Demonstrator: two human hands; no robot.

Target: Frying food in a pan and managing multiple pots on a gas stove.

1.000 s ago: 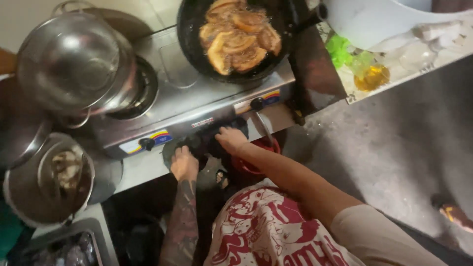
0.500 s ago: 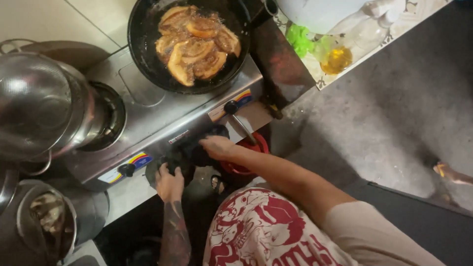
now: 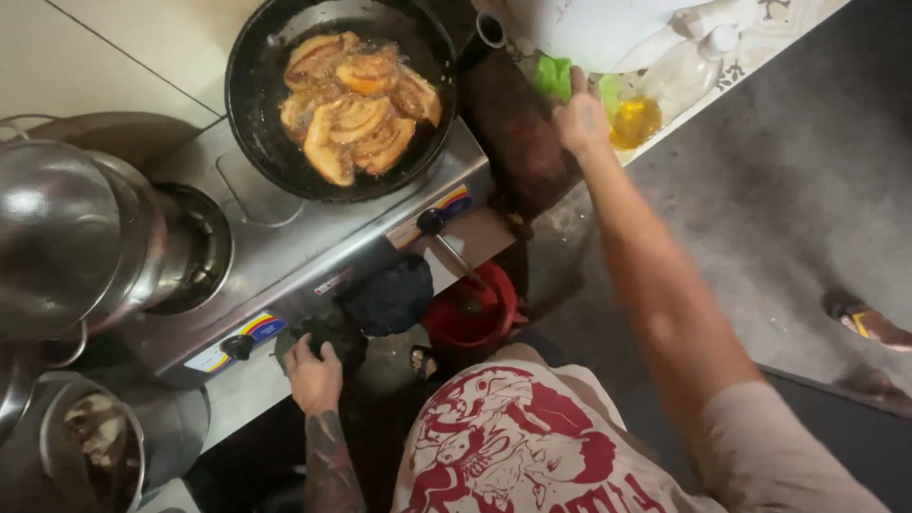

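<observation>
Right fingers: our right hand (image 3: 581, 119) is stretched far up to the desk's (image 3: 760, 57) edge, its fingers curled loosely against the green cloth (image 3: 554, 76); whether they actually pinch it we cannot tell, since the back of the hand hides them.
Left fingers: our left hand (image 3: 315, 375) sits low at the stove front, fingers closed around a dark rag (image 3: 328, 334), bunched small so it fits in the palm.
Green cloth: it lies on the desk beside the stove's brown side panel (image 3: 518, 133), within arm's reach of the cooking, likely kept there for wiping.
Second dark rag: a larger dark cloth (image 3: 391, 294) hangs just below the stove front, between the two knobs.
Stove: the steel gas stove (image 3: 313, 252) has its knobs (image 3: 237, 347) facing us, near our left hand.
Frying pan: a black pan (image 3: 332, 95) sits on the right burner holding browned slices of meat (image 3: 356, 114) in oil.
Oil bottle: a clear bottle with yellow oil (image 3: 655, 100) lies tilted on the desk, just beyond the right hand.
Pot: a shiny steel pot (image 3: 66, 237) stands beside the left burner.
Bucket: a red bucket (image 3: 472, 313) stands on the floor under the stove.
</observation>
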